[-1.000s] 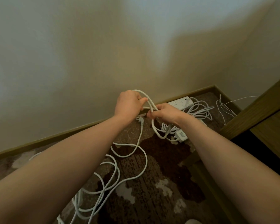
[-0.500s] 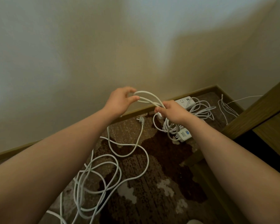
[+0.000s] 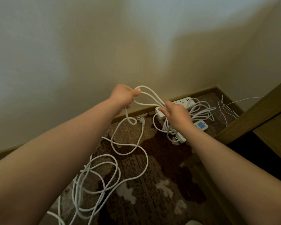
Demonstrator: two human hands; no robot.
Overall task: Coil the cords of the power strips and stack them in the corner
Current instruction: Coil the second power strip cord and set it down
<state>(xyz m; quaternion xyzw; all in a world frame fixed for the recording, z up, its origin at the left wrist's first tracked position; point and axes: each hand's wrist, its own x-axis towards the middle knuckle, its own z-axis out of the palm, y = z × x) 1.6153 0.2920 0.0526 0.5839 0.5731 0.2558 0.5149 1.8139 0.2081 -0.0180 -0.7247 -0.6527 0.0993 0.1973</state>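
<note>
Mid-coiling: left hand [image 3: 124, 96] and right hand [image 3: 177, 114] each grip cord [image 3: 150, 99] loops; next, gather floor slack.

Both forearms are bare, with no sleeves, watch or rings visible.

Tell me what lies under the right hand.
Under the right hand lie coiled cords and white power strips. The hand covers part of them, so their exact number stays unclear.
</note>
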